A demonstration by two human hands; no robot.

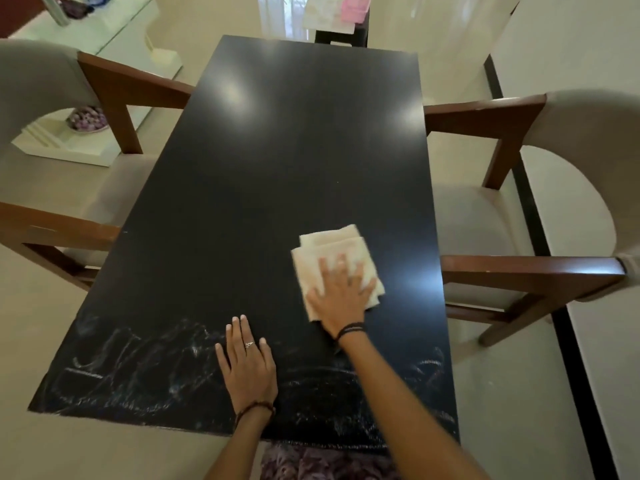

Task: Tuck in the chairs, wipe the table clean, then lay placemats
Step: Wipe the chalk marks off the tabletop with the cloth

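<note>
White smears streak the near end of the glossy black rectangular table (277, 150), behind the folded cream cloth (332, 258). Right hand (341, 292) presses it flat, fingers spread; left hand (247, 362) rests open, nearer the smears.

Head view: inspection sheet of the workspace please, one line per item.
Surface: black table, glossy at the far end, whitish streaks along the near edge.
Job's things: folded cream cloth flat on the table's right half; left chair and right chair tucked with arms at the table edges; no placemats seen.
Clutter: nothing seen on the table.
Grippers: right hand presses flat on the cloth; left hand rests flat on the table.
Cables: nothing seen.
Surroundings: white sideboard far left, pale tiled floor, dark stand at the far end holding pink and white items.
</note>
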